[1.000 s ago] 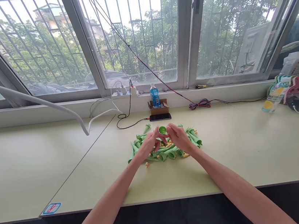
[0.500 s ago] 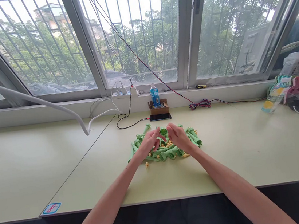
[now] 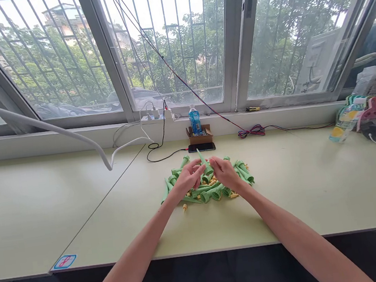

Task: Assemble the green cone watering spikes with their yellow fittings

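A green plastic watering spike [image 3: 208,169] stands out between my hands, its narrow tip pointing up and away and its wide capped end toward me. My left hand [image 3: 191,177] has its thumb and fingers closed on the left side of the spike. From the right, my right hand [image 3: 224,171] pinches against the same spike; its fingertips are partly hidden. Below and around both hands lies a loose pile of more green spikes [image 3: 245,173], mixed with small yellow plastic pieces [image 3: 233,195]. One yellow piece [image 3: 184,207] rests apart, at the front left of the pile.
Behind the pile are a phone [image 3: 202,147] on a cable and a small cardboard box [image 3: 200,138] with a blue bottle [image 3: 194,120]. A white cable [image 3: 99,150] arches over the table's left. Another bottle [image 3: 343,124] and clips lie far right.
The spike between my hands has tilted: its open round end faced me before, and now its tip points up and away. My left fingers have closed in on it.
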The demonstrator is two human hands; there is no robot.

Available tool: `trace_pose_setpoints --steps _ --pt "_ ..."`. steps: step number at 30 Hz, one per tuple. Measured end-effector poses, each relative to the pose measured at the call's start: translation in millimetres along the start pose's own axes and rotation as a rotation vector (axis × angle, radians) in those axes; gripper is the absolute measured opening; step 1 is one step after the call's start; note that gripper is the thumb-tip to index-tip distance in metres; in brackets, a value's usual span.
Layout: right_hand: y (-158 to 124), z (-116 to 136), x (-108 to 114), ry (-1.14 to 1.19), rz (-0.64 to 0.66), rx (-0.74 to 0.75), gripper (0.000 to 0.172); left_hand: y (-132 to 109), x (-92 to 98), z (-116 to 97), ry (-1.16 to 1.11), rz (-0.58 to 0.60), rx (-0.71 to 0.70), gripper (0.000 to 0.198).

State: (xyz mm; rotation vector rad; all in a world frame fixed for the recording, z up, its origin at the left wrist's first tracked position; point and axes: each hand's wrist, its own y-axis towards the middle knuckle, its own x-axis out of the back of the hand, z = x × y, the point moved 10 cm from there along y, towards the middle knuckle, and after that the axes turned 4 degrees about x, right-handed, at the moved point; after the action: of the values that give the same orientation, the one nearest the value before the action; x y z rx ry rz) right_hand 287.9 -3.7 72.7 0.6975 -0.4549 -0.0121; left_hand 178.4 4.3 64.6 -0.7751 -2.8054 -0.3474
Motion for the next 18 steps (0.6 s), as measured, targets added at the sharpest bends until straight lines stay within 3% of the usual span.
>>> trace_pose_setpoints --steps 9,18 --pt "-0.1 -0.1 -0.3 -0.008 0.003 0.002 0.043 -0.3 3.1 -5.1 0.051 -0.052 -0.065 0.043" --pt "0.8 1.4 1.0 -0.068 0.002 0.011 0.048 -1.5 6.5 -10.0 0.272 -0.132 -0.19 0.045"
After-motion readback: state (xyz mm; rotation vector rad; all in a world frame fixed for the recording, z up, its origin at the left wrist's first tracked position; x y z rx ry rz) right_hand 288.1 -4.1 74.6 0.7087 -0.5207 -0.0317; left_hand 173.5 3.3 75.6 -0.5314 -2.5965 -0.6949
